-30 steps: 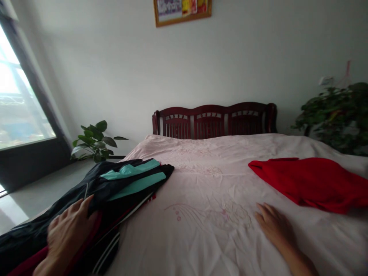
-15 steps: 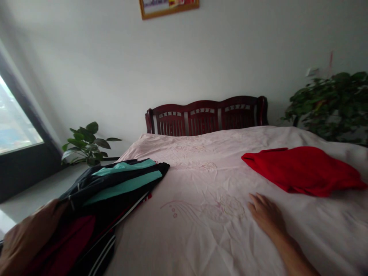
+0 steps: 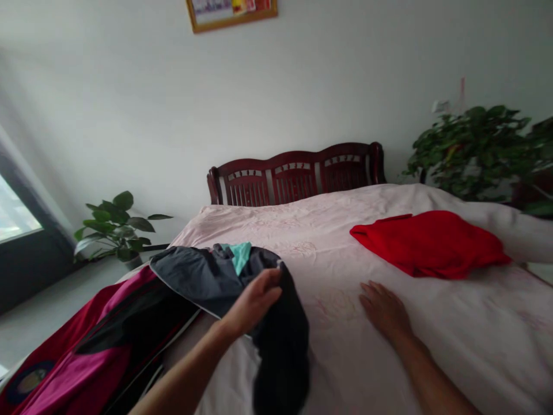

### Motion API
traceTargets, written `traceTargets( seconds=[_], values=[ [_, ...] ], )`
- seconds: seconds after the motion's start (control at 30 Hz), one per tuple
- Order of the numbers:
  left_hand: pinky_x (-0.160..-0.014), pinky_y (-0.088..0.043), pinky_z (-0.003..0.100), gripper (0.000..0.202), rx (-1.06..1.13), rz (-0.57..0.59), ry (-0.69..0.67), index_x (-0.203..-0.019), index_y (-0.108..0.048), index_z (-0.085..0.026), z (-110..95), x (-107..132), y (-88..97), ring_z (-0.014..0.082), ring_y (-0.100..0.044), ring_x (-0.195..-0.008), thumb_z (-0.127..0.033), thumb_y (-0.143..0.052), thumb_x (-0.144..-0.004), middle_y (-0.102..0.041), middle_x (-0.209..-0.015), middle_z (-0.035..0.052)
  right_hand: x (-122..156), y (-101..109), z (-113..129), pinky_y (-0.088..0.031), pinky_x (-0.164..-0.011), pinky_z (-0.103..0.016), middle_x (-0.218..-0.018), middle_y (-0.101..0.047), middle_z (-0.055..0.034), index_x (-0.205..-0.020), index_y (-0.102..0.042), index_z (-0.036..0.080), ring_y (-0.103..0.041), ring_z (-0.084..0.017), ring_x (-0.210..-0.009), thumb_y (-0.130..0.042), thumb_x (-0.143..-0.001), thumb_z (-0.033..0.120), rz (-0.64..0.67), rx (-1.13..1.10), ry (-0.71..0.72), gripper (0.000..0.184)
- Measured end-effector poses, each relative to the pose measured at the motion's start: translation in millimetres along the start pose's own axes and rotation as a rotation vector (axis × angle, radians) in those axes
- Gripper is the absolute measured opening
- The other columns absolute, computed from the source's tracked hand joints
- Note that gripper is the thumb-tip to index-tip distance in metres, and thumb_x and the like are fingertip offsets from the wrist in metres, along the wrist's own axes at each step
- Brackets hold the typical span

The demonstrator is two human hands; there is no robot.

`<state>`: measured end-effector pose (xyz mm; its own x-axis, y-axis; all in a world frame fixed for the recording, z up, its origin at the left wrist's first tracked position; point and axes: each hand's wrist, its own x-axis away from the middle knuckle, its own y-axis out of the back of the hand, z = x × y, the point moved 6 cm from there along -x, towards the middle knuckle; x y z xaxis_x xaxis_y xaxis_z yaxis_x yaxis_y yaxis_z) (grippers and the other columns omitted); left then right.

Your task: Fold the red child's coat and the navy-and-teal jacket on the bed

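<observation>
My left hand (image 3: 254,297) is closed on a dark grey garment with a teal patch (image 3: 203,271), gripping it near its white-trimmed edge. One dark part of the garment hangs down below the fingers onto the bed. Beneath its left end lies a pile of black, magenta and red clothes (image 3: 125,328). My right hand (image 3: 384,308) rests palm down on the pale pink bedsheet (image 3: 337,357), fingers stretched out and holding nothing. Just beyond it, a folded red garment (image 3: 432,245) lies on the sheet.
A dark red wooden headboard (image 3: 294,176) stands against the wall at the bed's far end. Potted plants stand on both sides, one at left (image 3: 116,227) and a bushier one at right (image 3: 475,150). A framed picture (image 3: 233,14) hangs above.
My left hand has moved right from the clothes pile, drawing the dark grey garment across the sheet. The black and magenta clothes beneath are more exposed. My right hand stays flat on the bed.
</observation>
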<state>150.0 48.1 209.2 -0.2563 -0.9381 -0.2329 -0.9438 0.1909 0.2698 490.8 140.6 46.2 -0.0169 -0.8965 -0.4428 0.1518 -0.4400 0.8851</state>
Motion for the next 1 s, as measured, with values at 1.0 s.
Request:
traceTargets(
  seconds=[1.0],
  values=[
    [-0.113, -0.039, 0.046, 0.045, -0.665, -0.782, 0.085, -0.124, -0.061, -0.017, 192, 74, 121.6, 0.0290, -0.050, -0.132, -0.035, -0.044, -0.087, -0.054, -0.136, 0.0142, 22, 72, 81, -0.043, -0.108, -0.043, -0.145, -0.055, -0.0120, -0.145, -0.048, 0.023, -0.053, -0.029, -0.132, -0.071, -0.065, 0.028, 0.751, -0.861, 0.226, 0.083]
  ],
)
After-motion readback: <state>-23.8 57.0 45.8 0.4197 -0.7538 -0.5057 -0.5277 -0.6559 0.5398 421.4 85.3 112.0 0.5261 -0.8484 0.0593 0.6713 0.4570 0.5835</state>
